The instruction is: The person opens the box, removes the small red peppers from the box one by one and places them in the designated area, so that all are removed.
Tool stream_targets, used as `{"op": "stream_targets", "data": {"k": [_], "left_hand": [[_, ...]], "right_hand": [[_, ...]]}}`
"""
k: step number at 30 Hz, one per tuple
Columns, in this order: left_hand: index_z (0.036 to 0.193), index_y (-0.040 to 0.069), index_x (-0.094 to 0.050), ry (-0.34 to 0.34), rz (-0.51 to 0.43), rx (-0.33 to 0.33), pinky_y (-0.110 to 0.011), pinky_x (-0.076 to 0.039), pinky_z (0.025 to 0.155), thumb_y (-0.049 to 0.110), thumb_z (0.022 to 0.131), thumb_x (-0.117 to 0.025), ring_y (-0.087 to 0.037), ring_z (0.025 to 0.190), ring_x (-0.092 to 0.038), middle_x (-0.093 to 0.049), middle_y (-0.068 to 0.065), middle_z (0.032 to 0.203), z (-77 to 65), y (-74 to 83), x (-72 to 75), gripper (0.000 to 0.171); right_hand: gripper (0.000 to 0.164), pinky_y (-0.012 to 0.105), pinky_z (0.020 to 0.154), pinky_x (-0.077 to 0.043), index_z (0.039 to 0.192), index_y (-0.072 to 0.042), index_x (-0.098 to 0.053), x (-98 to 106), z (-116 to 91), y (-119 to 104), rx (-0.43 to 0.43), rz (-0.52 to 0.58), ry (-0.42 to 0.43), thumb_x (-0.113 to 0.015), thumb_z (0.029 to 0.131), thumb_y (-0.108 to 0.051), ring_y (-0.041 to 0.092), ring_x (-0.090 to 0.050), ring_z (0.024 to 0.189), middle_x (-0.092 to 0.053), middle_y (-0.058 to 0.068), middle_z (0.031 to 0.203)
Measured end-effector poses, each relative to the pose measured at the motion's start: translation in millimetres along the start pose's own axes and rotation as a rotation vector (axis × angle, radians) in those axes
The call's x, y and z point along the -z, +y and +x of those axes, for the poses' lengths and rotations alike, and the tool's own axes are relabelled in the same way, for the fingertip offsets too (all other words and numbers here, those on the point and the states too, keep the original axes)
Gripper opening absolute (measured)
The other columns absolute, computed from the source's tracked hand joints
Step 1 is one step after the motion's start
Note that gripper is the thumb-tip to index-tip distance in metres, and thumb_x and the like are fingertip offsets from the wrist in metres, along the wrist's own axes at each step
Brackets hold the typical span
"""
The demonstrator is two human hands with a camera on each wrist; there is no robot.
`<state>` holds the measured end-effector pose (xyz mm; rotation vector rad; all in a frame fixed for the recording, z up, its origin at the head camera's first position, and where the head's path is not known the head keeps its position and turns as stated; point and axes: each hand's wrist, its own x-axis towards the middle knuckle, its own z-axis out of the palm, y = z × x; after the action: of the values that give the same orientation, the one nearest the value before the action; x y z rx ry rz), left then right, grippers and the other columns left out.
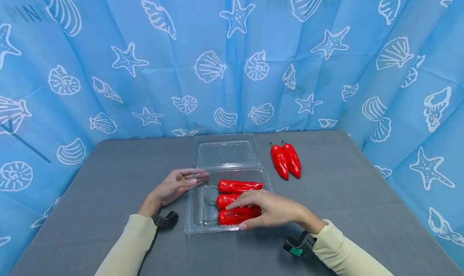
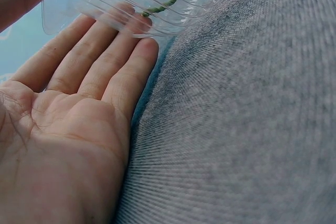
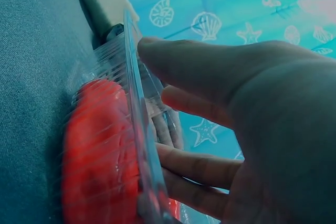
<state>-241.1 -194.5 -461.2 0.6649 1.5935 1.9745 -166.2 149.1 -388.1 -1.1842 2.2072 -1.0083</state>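
Observation:
A clear plastic clamshell box (image 1: 203, 229) lies with its lid (image 1: 224, 152) folded back. Inside are three red peppers, one at the back (image 1: 241, 186), one in the middle (image 1: 224, 201) and one at the front (image 1: 228, 217), green stems pointing left. My left hand (image 1: 175, 185) is at the box's left side, fingers straight against the clear wall, as the left wrist view also shows. My right hand (image 1: 277, 207) reaches over the right rim, fingers loosely bent above the middle and front peppers, thumb by the front rim. In the right wrist view no pepper is gripped.
Two more red peppers (image 1: 279, 162) lie side by side on the grey cloth-covered table (image 1: 326, 179), right of the lid. A blue curtain (image 1: 232, 86) with white shell and starfish prints hangs behind the table and along its sides.

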Motion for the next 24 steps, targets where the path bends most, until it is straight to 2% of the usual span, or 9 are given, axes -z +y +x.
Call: {"op": "stream_targets", "data": {"k": [10, 19, 24], "left_hand": [[0.148, -0.011, -0.039, 0.0, -0.003, 0.002, -0.037, -0.039, 0.114, 0.0, 0.1, -0.056, -0.025, 0.137, -0.051, -0.049, -0.025, 0.149, 0.0, 0.2, -0.8, 0.052], [0.147, -0.012, -0.041, -0.021, 0.011, -0.024, -0.036, -0.04, 0.113, -0.001, 0.1, -0.056, -0.023, 0.136, -0.053, -0.051, -0.024, 0.148, 0.4, -0.9, 1.1, 0.051], [0.147, -0.011, -0.042, -0.013, 0.01, -0.015, -0.035, -0.041, 0.112, -0.001, 0.1, -0.055, -0.023, 0.136, -0.052, -0.051, -0.023, 0.148, 0.2, -1.5, 1.3, 0.05]], "right_hand": [[0.057, 0.035, 0.102, -0.052, 0.142, -0.027, -0.061, -2.3, -0.6, -6.0, -0.078, -0.139, -0.006, -0.076, 0.089, -0.04, 0.01, -0.05, 0.127, -0.06, -0.014, 0.136], [0.056, 0.035, 0.1, -0.052, 0.141, -0.028, -0.062, -4.4, -0.5, -10.7, -0.124, -0.161, -0.004, -0.077, 0.088, -0.04, 0.011, -0.05, 0.126, -0.06, -0.014, 0.135], [0.055, 0.038, 0.101, -0.051, 0.141, -0.028, -0.061, -5.3, -0.7, -11.3, -0.128, -0.161, -0.013, -0.075, 0.09, -0.041, 0.012, -0.05, 0.126, -0.06, -0.012, 0.136]]}}
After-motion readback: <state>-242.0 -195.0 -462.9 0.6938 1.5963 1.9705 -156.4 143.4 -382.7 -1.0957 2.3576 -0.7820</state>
